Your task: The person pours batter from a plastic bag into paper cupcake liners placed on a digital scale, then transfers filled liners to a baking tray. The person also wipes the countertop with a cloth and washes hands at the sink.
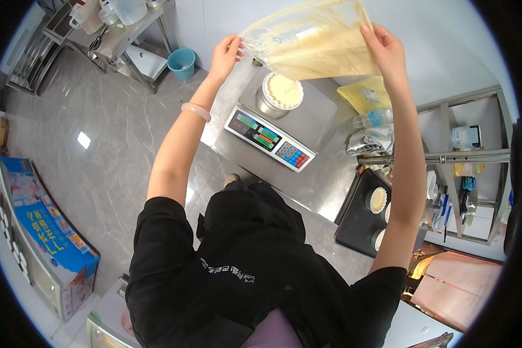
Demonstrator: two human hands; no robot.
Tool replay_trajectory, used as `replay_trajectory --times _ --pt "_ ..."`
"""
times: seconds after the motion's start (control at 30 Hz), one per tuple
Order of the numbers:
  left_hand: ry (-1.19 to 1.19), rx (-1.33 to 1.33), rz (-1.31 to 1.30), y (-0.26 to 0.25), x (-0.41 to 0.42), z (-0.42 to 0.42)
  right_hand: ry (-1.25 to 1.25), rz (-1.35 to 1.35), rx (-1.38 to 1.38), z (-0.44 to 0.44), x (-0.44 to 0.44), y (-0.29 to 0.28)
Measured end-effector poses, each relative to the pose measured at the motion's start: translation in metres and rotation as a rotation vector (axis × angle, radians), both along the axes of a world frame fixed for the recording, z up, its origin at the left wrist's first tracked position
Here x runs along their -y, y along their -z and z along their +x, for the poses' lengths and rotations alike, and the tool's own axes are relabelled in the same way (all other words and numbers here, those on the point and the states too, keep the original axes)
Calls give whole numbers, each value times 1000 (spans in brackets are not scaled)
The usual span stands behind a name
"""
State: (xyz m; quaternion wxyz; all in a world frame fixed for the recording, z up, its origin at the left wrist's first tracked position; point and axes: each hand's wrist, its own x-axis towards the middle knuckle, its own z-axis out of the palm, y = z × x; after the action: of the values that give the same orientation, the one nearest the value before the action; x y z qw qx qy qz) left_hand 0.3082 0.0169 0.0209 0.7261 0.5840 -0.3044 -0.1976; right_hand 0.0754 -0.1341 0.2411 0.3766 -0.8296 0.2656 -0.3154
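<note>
A large clear plastic bag (pixel 322 48), smeared inside with something pale yellow, is stretched between my two hands. My left hand (pixel 227 56) pinches its left end, and my right hand (pixel 380 45) grips its right edge. Below the bag, a round metal tin (pixel 272 106) stands on the steel plate of a digital scale (pixel 269 137). In the tin's top sits a white fluted cup with a pale yellow filling (pixel 283 90). The scale's displays are lit. It rests on a stainless steel table (pixel 326 191).
Right of the scale lie a yellow bag (pixel 365 93), a plastic bottle (pixel 373 118) and a silver pouch (pixel 369 141). A black baking tray (pixel 356 230) holds several fluted cups. A metal shelf (pixel 465 157) stands beyond. At upper left are a steel table (pixel 113 41) and a blue bucket (pixel 182 64).
</note>
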Motion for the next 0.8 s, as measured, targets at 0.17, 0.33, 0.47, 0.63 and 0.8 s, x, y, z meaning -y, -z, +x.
replay_trajectory --times 0.17,0.33,0.47,0.63,0.8 --pt "8 -85 -19 1 -1 -2 -18 -51 -6 5 -9 -8" --pt "54 -212 -48 -1 -4 -14 -29 -57 -21 6 -8 -10" --pt "98 -276 -49 11 -1 -21 -50 -40 -13 6 -1 -7" --pt "170 -254 -11 26 5 -30 -30 -26 48 10 -2 -3" --pt "156 -216 17 38 19 -41 31 -44 -40 6 -2 2"
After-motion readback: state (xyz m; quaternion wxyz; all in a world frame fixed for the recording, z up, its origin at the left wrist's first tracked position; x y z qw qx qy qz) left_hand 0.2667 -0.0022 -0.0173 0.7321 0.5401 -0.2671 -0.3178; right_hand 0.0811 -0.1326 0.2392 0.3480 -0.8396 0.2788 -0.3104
